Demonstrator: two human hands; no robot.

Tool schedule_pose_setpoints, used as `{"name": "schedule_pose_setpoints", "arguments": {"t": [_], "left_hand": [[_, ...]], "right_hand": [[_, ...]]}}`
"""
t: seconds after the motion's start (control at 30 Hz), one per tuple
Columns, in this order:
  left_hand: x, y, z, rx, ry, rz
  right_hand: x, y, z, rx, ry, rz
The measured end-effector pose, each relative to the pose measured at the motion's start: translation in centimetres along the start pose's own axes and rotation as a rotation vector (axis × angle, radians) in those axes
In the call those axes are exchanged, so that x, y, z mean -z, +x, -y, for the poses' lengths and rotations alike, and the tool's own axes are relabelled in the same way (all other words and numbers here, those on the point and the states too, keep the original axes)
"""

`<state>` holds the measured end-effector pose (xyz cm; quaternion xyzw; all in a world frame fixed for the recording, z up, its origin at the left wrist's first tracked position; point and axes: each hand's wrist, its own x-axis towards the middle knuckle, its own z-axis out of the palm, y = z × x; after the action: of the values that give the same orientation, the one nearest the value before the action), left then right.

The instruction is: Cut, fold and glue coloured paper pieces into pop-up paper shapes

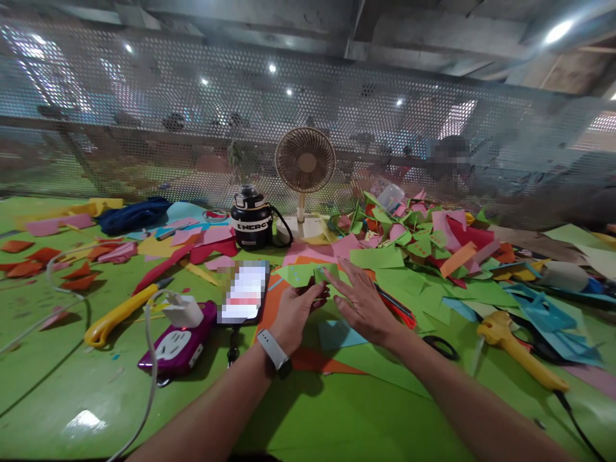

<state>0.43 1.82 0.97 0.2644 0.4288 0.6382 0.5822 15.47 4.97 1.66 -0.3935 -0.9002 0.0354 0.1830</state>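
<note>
My left hand [294, 314], with a grey-banded watch [273, 351] on its wrist, is closed with thumb and fingers around a small piece of green paper [325, 273]. My right hand [364, 303] is beside it, palm down, fingers stretched out and apart. Its fingertips reach the paper's right edge; whether they touch it I cannot tell. Beneath the hands lie orange paper [320, 360] and a light blue sheet [339, 335]. A dark pen-like tool [391, 301] and something orange-handled [407, 317] lie partly behind my right hand.
Left of my hands are a phone [244, 292], a purple power strip [180, 340] with a white charger, and a yellow-handled cutter [122, 314]. A bottle [251, 218] and fan [305, 160] stand behind. Paper scraps [423, 237] are heaped right, near a yellow glue gun [522, 350].
</note>
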Motion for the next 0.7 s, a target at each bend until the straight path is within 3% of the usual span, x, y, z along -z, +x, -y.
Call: {"name": "schedule_pose_setpoints", "arguments": {"t": [0.7], "left_hand": [[0.00,0.01,0.07,0.008,-0.041,0.028]], "right_hand": [[-0.28,0.03,-0.10,0.056,-0.039,-0.059]]}}
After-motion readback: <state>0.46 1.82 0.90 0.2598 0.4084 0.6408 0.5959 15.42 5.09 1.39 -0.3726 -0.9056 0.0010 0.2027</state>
